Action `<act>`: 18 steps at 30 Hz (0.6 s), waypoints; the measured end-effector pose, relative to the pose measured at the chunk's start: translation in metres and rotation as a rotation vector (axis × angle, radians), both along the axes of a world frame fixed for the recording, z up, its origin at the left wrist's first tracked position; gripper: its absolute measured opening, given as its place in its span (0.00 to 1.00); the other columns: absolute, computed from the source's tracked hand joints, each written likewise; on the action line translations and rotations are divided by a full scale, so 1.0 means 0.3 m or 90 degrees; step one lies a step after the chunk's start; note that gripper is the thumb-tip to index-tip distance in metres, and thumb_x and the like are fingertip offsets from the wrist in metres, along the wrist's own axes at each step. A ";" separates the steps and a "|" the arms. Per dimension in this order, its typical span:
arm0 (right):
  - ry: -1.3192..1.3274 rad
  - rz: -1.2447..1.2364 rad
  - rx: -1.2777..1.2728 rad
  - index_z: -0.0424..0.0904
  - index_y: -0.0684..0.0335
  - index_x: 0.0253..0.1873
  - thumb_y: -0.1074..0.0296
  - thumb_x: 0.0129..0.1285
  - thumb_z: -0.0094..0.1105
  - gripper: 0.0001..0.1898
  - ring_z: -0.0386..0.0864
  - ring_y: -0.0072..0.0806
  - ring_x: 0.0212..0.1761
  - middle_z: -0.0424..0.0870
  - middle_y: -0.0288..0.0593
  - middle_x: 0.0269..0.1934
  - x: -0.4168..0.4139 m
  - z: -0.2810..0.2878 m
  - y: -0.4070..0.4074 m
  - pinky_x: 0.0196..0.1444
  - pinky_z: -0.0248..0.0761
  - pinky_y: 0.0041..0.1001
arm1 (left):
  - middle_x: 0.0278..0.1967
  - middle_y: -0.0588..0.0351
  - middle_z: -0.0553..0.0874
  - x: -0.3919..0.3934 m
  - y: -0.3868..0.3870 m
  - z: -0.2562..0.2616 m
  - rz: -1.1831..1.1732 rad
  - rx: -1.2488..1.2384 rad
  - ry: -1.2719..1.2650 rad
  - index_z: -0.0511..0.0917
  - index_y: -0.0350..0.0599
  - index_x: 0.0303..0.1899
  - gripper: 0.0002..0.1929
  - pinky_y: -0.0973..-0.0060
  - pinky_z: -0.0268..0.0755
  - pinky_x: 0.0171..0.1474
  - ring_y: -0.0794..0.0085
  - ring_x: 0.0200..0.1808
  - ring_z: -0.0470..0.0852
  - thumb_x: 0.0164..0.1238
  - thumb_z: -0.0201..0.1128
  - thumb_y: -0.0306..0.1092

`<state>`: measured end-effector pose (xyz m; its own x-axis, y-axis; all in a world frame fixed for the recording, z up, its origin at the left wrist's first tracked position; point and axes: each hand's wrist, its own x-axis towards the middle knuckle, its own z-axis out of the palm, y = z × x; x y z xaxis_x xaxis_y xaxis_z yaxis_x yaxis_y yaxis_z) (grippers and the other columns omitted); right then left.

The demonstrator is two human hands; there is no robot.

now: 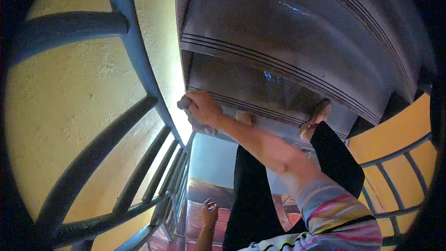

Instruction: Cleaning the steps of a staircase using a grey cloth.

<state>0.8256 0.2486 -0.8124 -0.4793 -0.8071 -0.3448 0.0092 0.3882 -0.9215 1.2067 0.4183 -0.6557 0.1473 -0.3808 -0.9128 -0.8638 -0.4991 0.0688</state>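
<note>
My right hand (204,108) reaches across to the left end of a stair tread, near the brightly lit wall. Its fingers are closed on a crumpled grey cloth (202,127), and a dark bunched end sticks out beside the knuckles. The cloth's outline is partly blurred and covered by the hand. Lower down, my left hand (210,212) hangs near the railing, fingers loosely bent and apart, with nothing visible in it. Dark stone-like stair steps (244,66) with grooved edges rise ahead of me.
A blue-grey metal railing (139,45) with thick bars runs along the left, before a rough yellow wall (87,87). Another railing (393,181) stands at the right by an orange-yellow wall (393,122). My shoes (318,113) are on the steps. Reddish floor tiles (205,223) show below.
</note>
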 end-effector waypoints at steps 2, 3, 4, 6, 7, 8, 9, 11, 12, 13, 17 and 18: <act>0.111 -0.091 -0.121 0.77 0.61 0.51 0.73 0.47 0.54 0.21 0.76 0.50 0.51 0.79 0.54 0.49 0.016 0.090 -0.004 0.54 0.69 0.45 | 0.43 0.47 0.80 0.111 -0.014 -0.001 -0.012 -0.090 0.066 0.71 0.37 0.54 0.20 0.73 0.80 0.40 0.66 0.43 0.82 0.60 0.62 0.24; 0.178 -0.128 -0.147 0.75 0.60 0.53 0.73 0.45 0.55 0.24 0.74 0.51 0.53 0.77 0.54 0.53 -0.009 0.155 -0.006 0.54 0.69 0.47 | 0.43 0.47 0.80 0.172 -0.019 -0.003 -0.021 -0.077 0.067 0.71 0.37 0.54 0.20 0.73 0.80 0.40 0.66 0.43 0.82 0.60 0.62 0.24; 0.214 -0.110 -0.096 0.73 0.57 0.57 0.71 0.47 0.56 0.27 0.70 0.51 0.57 0.72 0.52 0.58 -0.056 0.233 -0.022 0.57 0.65 0.47 | 0.43 0.47 0.80 0.225 -0.039 -0.006 -0.020 -0.091 0.031 0.71 0.36 0.54 0.20 0.73 0.81 0.39 0.66 0.43 0.82 0.59 0.62 0.23; 0.370 -0.130 0.001 0.70 0.52 0.62 0.67 0.49 0.59 0.30 0.63 0.52 0.63 0.64 0.50 0.65 -0.185 0.262 -0.025 0.60 0.60 0.50 | 0.42 0.47 0.81 0.170 -0.052 -0.022 0.040 -0.049 -0.037 0.71 0.34 0.54 0.20 0.73 0.81 0.39 0.67 0.42 0.82 0.59 0.62 0.21; 0.469 -0.175 0.015 0.69 0.50 0.63 0.65 0.49 0.60 0.31 0.61 0.52 0.65 0.61 0.50 0.68 -0.234 0.240 -0.074 0.61 0.58 0.54 | 0.42 0.47 0.81 0.186 -0.062 -0.039 0.025 -0.039 -0.030 0.71 0.34 0.54 0.20 0.73 0.81 0.39 0.67 0.42 0.82 0.59 0.62 0.21; 0.526 -0.192 0.041 0.68 0.51 0.64 0.64 0.53 0.57 0.29 0.58 0.53 0.68 0.59 0.51 0.68 -0.306 0.173 -0.107 0.62 0.54 0.57 | 0.41 0.47 0.81 0.216 -0.060 -0.058 0.014 -0.063 -0.010 0.71 0.34 0.54 0.20 0.73 0.81 0.39 0.67 0.42 0.82 0.59 0.62 0.21; 0.586 -0.203 0.075 0.68 0.52 0.64 0.63 0.56 0.55 0.28 0.55 0.53 0.70 0.58 0.53 0.69 -0.379 0.112 -0.117 0.64 0.51 0.60 | 0.41 0.47 0.81 0.250 -0.043 -0.073 0.005 -0.078 0.012 0.71 0.34 0.54 0.19 0.72 0.81 0.39 0.67 0.42 0.82 0.60 0.61 0.21; 0.634 -0.160 0.116 0.67 0.53 0.65 0.63 0.59 0.50 0.27 0.52 0.52 0.72 0.56 0.53 0.70 -0.429 0.015 -0.155 0.66 0.47 0.61 | 0.41 0.47 0.81 0.299 -0.096 -0.129 -0.140 -0.070 0.025 0.71 0.34 0.54 0.20 0.72 0.81 0.40 0.67 0.41 0.82 0.60 0.60 0.20; 0.672 -0.103 0.140 0.66 0.54 0.66 0.63 0.63 0.46 0.25 0.50 0.51 0.74 0.55 0.53 0.71 -0.440 -0.021 -0.156 0.68 0.43 0.62 | 0.41 0.47 0.81 0.285 -0.133 -0.147 -0.050 -0.084 0.101 0.70 0.33 0.55 0.20 0.72 0.81 0.40 0.68 0.41 0.81 0.60 0.60 0.20; 0.663 -0.099 0.149 0.66 0.54 0.66 0.63 0.63 0.46 0.25 0.50 0.51 0.74 0.55 0.53 0.71 -0.422 -0.043 -0.138 0.68 0.43 0.62 | 0.40 0.48 0.80 0.246 -0.111 -0.123 0.051 -0.100 0.164 0.70 0.32 0.55 0.20 0.73 0.81 0.41 0.68 0.41 0.81 0.60 0.59 0.19; 0.652 -0.067 0.107 0.68 0.55 0.65 0.63 0.66 0.40 0.23 0.50 0.49 0.74 0.58 0.52 0.70 -0.455 -0.057 -0.033 0.72 0.36 0.58 | 0.38 0.47 0.79 0.031 -0.202 -0.125 -0.033 -0.106 0.132 0.68 0.29 0.55 0.20 0.73 0.80 0.41 0.69 0.41 0.80 0.60 0.57 0.21; 0.620 -0.027 0.080 0.69 0.54 0.64 0.63 0.65 0.40 0.22 0.50 0.46 0.74 0.59 0.50 0.70 -0.456 -0.057 0.031 0.73 0.37 0.56 | 0.38 0.47 0.79 0.016 -0.220 -0.113 -0.054 -0.125 0.091 0.69 0.30 0.55 0.20 0.73 0.80 0.41 0.69 0.40 0.80 0.60 0.58 0.21</act>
